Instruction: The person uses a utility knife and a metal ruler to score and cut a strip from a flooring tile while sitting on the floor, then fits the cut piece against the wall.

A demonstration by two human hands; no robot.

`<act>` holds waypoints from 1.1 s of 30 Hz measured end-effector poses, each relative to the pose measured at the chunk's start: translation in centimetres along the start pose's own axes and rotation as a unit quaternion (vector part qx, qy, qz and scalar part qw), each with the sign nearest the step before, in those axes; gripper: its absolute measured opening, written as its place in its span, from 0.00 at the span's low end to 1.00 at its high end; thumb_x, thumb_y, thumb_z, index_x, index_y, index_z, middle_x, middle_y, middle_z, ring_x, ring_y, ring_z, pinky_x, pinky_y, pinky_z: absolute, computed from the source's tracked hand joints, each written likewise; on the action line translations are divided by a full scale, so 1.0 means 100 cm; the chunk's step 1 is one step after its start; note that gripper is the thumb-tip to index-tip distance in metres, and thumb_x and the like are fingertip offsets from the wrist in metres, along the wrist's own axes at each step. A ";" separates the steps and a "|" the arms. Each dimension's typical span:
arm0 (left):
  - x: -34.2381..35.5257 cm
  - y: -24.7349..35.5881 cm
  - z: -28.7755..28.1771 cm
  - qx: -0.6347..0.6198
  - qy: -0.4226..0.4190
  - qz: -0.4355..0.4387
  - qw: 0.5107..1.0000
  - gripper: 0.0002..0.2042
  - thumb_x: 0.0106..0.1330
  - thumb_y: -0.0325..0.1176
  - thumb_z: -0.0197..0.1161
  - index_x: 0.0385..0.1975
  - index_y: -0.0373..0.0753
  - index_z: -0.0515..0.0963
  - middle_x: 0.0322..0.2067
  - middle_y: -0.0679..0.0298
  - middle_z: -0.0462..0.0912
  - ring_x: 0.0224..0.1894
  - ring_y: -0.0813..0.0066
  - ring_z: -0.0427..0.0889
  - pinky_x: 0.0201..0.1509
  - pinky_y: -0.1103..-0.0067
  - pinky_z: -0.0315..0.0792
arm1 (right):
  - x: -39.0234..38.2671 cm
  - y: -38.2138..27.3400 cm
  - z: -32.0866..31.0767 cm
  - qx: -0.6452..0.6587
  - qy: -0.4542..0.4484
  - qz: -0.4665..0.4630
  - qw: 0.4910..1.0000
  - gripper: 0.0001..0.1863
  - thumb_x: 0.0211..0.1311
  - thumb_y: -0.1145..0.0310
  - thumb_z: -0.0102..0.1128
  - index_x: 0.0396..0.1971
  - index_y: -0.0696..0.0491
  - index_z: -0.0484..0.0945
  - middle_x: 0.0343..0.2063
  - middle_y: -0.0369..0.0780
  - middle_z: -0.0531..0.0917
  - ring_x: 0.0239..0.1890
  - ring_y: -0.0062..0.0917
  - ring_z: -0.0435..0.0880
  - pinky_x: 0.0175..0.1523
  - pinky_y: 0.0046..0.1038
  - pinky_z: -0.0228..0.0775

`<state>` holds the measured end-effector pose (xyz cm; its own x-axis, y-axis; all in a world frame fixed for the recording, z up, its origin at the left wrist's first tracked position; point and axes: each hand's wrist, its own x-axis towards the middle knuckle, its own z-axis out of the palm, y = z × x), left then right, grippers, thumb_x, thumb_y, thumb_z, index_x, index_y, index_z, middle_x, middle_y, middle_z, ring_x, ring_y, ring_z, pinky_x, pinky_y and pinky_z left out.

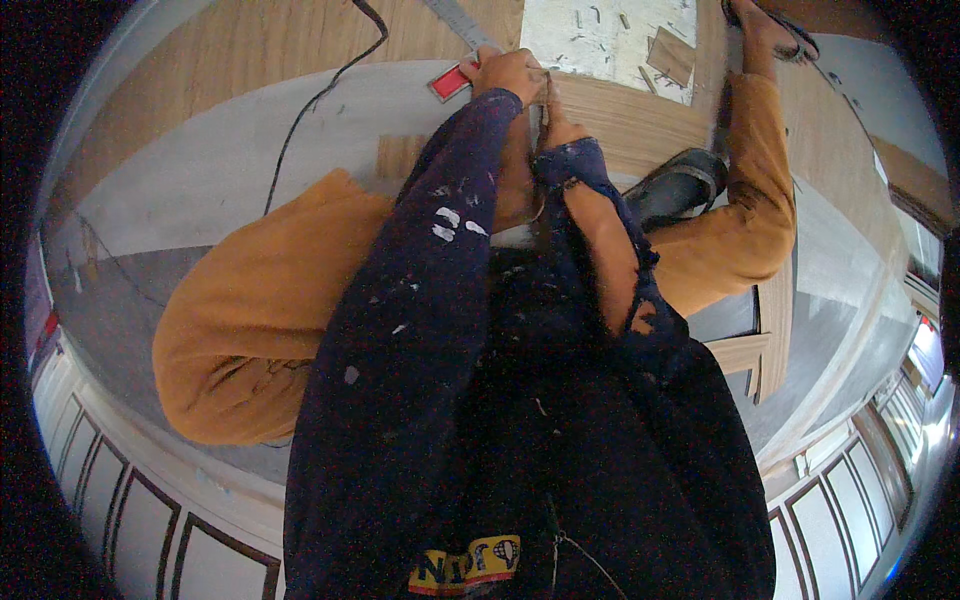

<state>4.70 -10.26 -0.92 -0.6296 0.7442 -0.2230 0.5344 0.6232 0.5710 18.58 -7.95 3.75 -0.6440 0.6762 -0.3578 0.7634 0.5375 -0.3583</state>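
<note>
My left hand [508, 74] presses down on a square with a red handle [450, 83] and a metal blade [452, 18], its fingers around the inner end of the handle. Close beside it, my right hand [563, 122] is closed with the index finger reaching forward to the left fingertips. A thin dark thing seems to be in the right fingers, too small to name. Both hands are over a narrow wood-grain strip [518, 165] that runs back toward my body. A wider wood-grain board [625, 118] lies to the right of the right hand.
A white sheet [560, 45] beyond the hands carries small scraps and a wood-grain offcut [672, 56]. A black cable [330, 88] crosses the grey floor [200, 180] at left. A dark sandal [680, 188] lies by my right leg [755, 190]. Wood-grain frame pieces [775, 330] lie at right.
</note>
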 end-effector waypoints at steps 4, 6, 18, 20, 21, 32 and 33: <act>-0.002 -0.004 0.008 -0.004 0.033 -0.009 0.999 0.14 0.56 0.42 0.65 0.38 0.43 0.84 0.36 0.55 0.86 0.44 0.55 0.83 0.53 0.66 0.74 | 0.006 0.001 0.000 -0.007 -0.014 0.002 1.000 0.36 0.61 0.66 0.55 0.71 0.34 0.58 0.32 0.58 0.82 0.34 0.55 0.83 0.39 0.50 0.78; 0.007 -0.010 0.011 -0.043 0.010 -0.006 0.999 0.12 0.55 0.40 0.63 0.36 0.43 0.84 0.36 0.54 0.86 0.46 0.53 0.82 0.54 0.66 0.73 | 0.010 0.001 -0.003 -0.008 -0.017 0.001 1.000 0.36 0.61 0.66 0.55 0.71 0.34 0.58 0.33 0.58 0.82 0.34 0.55 0.84 0.39 0.50 0.78; 0.020 -0.034 0.040 -0.073 0.017 0.002 0.997 0.12 0.54 0.42 0.67 0.36 0.47 0.86 0.37 0.62 0.87 0.50 0.55 0.78 0.58 0.69 0.70 | 0.025 0.002 -0.001 -0.012 -0.043 -0.003 0.999 0.36 0.62 0.66 0.55 0.71 0.34 0.58 0.37 0.57 0.83 0.37 0.55 0.84 0.42 0.49 0.78; 0.017 -0.018 0.047 -0.060 0.044 0.031 0.997 0.10 0.53 0.39 0.67 0.34 0.47 0.85 0.35 0.63 0.87 0.44 0.58 0.82 0.51 0.69 0.73 | 0.028 0.012 0.003 -0.017 -0.039 0.019 0.999 0.36 0.62 0.66 0.55 0.71 0.34 0.58 0.37 0.57 0.83 0.37 0.55 0.84 0.42 0.49 0.78; 0.016 -0.009 0.050 -0.044 0.074 0.062 0.994 0.09 0.52 0.37 0.66 0.33 0.46 0.84 0.33 0.63 0.87 0.39 0.61 0.85 0.44 0.69 0.77 | 0.028 0.020 0.004 -0.019 -0.037 0.032 0.999 0.36 0.62 0.66 0.55 0.71 0.35 0.58 0.38 0.57 0.83 0.37 0.55 0.84 0.43 0.49 0.78; 0.024 -0.013 0.049 -0.061 0.030 0.042 0.997 0.12 0.52 0.42 0.67 0.36 0.50 0.85 0.35 0.61 0.87 0.45 0.56 0.81 0.53 0.64 0.71 | 0.059 0.070 -0.018 0.035 -0.086 -0.125 0.988 0.37 0.62 0.70 0.57 0.71 0.46 0.57 0.56 0.50 0.78 0.56 0.40 0.80 0.59 0.34 0.73; 0.024 -0.013 0.044 -0.074 0.032 -0.007 0.997 0.10 0.52 0.42 0.67 0.33 0.52 0.87 0.35 0.62 0.87 0.52 0.55 0.77 0.61 0.61 0.64 | 0.067 0.078 -0.012 0.093 -0.081 -0.198 0.972 0.37 0.62 0.73 0.57 0.71 0.51 0.57 0.58 0.49 0.77 0.59 0.36 0.79 0.61 0.31 0.70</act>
<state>4.90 -8.22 -5.68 -0.6738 0.7161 -0.1824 0.4401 0.5872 0.6794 20.27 1.38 -0.42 -0.8963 0.3395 -0.2853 0.4418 0.6283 -0.6404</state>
